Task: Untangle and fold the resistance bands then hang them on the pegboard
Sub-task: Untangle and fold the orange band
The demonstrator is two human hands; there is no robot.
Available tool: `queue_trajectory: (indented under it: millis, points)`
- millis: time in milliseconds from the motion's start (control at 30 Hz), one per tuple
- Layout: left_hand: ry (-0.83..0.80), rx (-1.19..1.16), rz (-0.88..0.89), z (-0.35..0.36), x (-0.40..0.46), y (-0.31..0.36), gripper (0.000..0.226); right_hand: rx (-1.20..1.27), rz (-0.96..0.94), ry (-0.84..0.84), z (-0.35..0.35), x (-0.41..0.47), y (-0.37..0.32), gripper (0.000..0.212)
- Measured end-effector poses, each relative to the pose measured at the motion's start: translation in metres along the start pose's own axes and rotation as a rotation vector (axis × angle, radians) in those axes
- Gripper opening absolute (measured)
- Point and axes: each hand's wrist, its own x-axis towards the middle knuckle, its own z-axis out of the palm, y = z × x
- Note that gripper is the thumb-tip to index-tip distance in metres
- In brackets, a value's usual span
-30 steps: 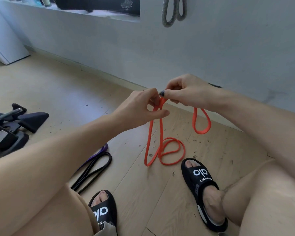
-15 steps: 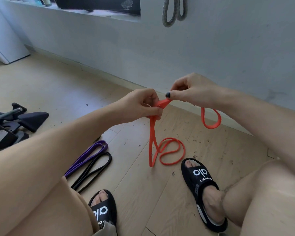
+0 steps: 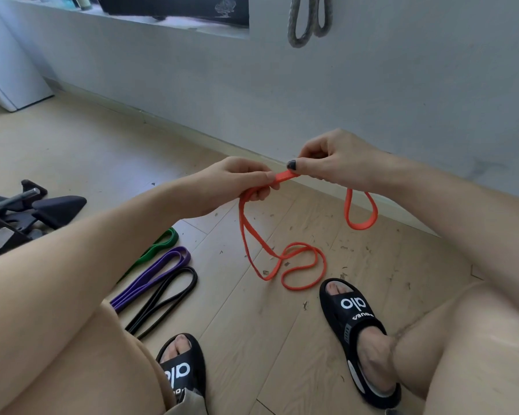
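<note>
The orange band (image 3: 282, 259) is held up in front of the knees, a short flat stretch of it drawn taut between the two hands, seemingly so that its twists can be found and worked out. It is pinched at one end of that stretch by the left hand (image 3: 240, 182), the grip closed round the strands with fingers curled. The other end is pinched by the right hand (image 3: 327, 158) between thumb and curled fingers, that grip likewise narrow and closed on the band.

From the left hand two strands are let down to the floor (image 3: 282, 339), where they cross and coil into loops just beside the right sandal (image 3: 357, 333). A smaller loop is left dangling under the right wrist. The band is seen as thin, flat and limp, not yet folded.
</note>
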Motion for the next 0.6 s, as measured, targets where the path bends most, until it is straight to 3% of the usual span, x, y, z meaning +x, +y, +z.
queue_trajectory:
  millis: [300, 600]
  points:
    - [0.015, 0.036, 0.024, 0.001, 0.000, 0.000, 0.027, 0.116, 0.083, -0.151, 0.008, -0.001, -0.009, 0.039]
    - [-0.037, 0.056, 0.011, 0.000, -0.001, 0.000, 0.041, 0.214, 0.044, -0.229, 0.006, 0.002, -0.010, 0.021]
